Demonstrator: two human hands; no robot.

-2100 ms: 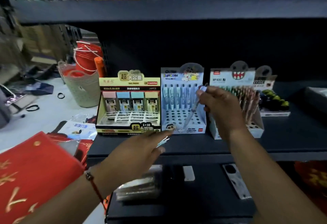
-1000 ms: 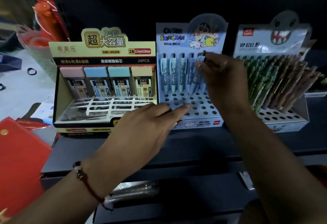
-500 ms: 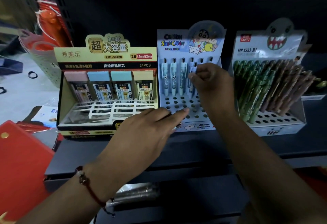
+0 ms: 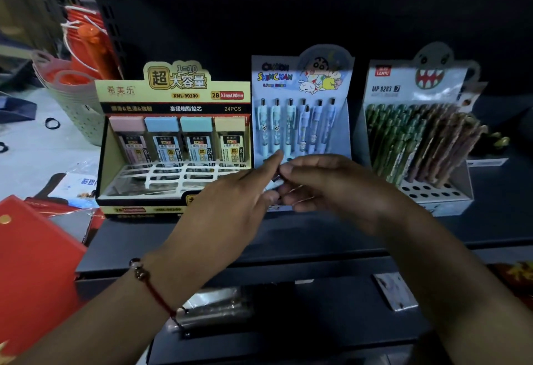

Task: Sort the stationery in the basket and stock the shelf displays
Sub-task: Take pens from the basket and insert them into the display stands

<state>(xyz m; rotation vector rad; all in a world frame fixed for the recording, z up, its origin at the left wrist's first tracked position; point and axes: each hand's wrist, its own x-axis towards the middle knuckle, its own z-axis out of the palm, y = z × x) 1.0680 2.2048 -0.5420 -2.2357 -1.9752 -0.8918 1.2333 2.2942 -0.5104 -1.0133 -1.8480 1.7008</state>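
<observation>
The right hand (image 4: 331, 183) had dropped from the pen box (image 4: 300, 122) to meet the left hand (image 4: 230, 206) before it, fingers of both pinching the next pen (image 4: 274, 184), apparently for handover.

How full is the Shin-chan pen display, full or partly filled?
Partly filled. The Shin-chan pen display holds seven pens near the back, with the hands hiding most front holes.

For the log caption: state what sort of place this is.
Most likely a stationery shop or its stockroom. Retail display boxes stand side by side on a dark shelf: a pencil-lead box marked 24PCS, a cartoon pen display with pens standing in holes, and a fuller pen display beside it.
</observation>
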